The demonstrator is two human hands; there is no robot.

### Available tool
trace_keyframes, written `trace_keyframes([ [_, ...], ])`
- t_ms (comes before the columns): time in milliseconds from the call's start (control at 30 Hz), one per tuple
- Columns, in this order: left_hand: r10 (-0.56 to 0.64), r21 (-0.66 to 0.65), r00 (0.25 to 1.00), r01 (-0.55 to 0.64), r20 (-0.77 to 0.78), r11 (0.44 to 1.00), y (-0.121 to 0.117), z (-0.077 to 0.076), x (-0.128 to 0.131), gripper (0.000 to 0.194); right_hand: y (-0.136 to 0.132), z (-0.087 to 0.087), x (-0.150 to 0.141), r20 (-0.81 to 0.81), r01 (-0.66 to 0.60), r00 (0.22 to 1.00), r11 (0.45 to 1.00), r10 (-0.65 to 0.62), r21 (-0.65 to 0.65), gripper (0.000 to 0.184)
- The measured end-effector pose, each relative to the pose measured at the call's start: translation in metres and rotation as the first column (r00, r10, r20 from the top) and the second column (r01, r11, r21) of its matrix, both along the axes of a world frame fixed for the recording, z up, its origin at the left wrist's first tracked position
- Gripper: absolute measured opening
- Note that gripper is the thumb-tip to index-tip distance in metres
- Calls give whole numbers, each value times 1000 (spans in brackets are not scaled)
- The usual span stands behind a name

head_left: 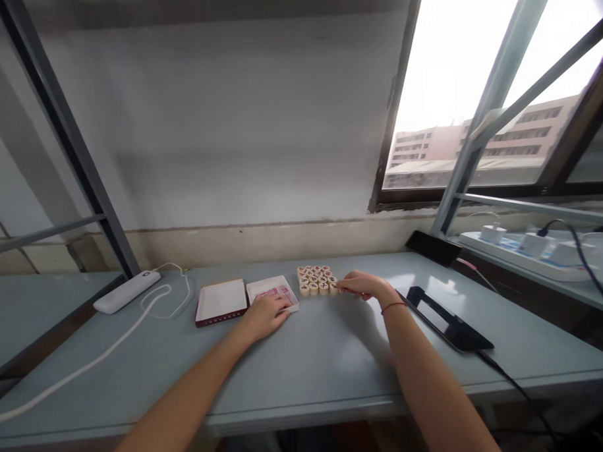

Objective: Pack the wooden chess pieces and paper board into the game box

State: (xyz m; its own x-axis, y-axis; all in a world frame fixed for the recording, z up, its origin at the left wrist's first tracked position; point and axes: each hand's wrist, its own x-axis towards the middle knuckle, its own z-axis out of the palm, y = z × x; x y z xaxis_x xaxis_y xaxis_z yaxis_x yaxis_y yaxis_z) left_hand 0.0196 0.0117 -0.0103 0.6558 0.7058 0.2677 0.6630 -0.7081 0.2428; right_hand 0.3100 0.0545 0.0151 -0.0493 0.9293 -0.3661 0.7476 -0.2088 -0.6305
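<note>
Several round wooden game pieces with dark markings stand packed in rows on the grey table. My right hand reaches them from the right, fingers pinched at the near right corner of the group. My left hand rests flat on the near edge of an open white box tray with pink printed paper inside. Beside the tray on the left lies its lid, white inside with a dark red rim.
A black tablet with a cable lies at the right. A white power bank with a long white cord sits at the left. A power strip with plugged adapters lies under the window. Metal shelf posts stand at both sides.
</note>
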Motion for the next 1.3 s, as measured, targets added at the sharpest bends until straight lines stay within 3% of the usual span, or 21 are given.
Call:
trace_keyframes([
  [233, 4, 5, 1000, -4, -25, 1000, 0, -2, 0, 24, 3, -7, -2, 199, -82, 977, 997, 77, 13, 33],
  [367, 3, 6, 999, -3, -47, 1000, -1, 1, -1, 22, 0, -2, 0, 247, -97, 965, 995, 92, 10, 34],
  [467, 69, 37, 995, -67, -77, 997, -1, 11, -6, 27, -6, 8, -8, 251, -117, 965, 983, 79, 142, 34],
  [600, 329, 86, 941, -323, -77, 943, 4, 24, -21, 34, -13, 14, -56, 253, -228, 961, 841, 113, 490, 27],
  [667, 468, 97, 879, -460, -89, 882, 8, 26, -29, 33, -15, 11, -90, 349, -318, 928, 772, 133, 550, 21],
  [700, 523, 94, 846, -516, -103, 852, 9, 25, -32, 32, -15, 8, -107, 422, -405, 891, 711, 166, 575, 18],
  [800, 621, 29, 766, -626, -164, 780, 12, 19, -38, 34, -10, 0, -144, 611, -596, 760, 613, 223, 518, 23],
  [900, 637, -45, 742, -658, -208, 752, 12, 13, -39, 39, -1, -6, -163, 674, -634, 696, 655, 250, 412, 28],
  [1000, 612, -85, 760, -639, -219, 764, 12, 10, -38, 39, 6, -10, -170, 668, -612, 700, 695, 253, 378, 27],
  [1133, 595, -75, 781, -615, -189, 785, 12, 10, -37, 39, 8, -2, -164, 630, -594, 731, 699, 261, 400, 22],
  [1200, 600, -75, 776, -622, -196, 779, 12, 11, -37, 39, 6, 11, -149, 471, -510, 837, 707, 278, 490, 21],
  [1267, 605, -86, 768, -631, -210, 771, 12, 12, -37, 39, 1, 26, -127, 129, -313, 946, 735, 297, 602, 20],
  [1300, 608, -91, 764, -636, -213, 767, 12, 12, -37, 40, -2, 33, -113, -37, -234, 948, 770, 317, 594, 20],
])
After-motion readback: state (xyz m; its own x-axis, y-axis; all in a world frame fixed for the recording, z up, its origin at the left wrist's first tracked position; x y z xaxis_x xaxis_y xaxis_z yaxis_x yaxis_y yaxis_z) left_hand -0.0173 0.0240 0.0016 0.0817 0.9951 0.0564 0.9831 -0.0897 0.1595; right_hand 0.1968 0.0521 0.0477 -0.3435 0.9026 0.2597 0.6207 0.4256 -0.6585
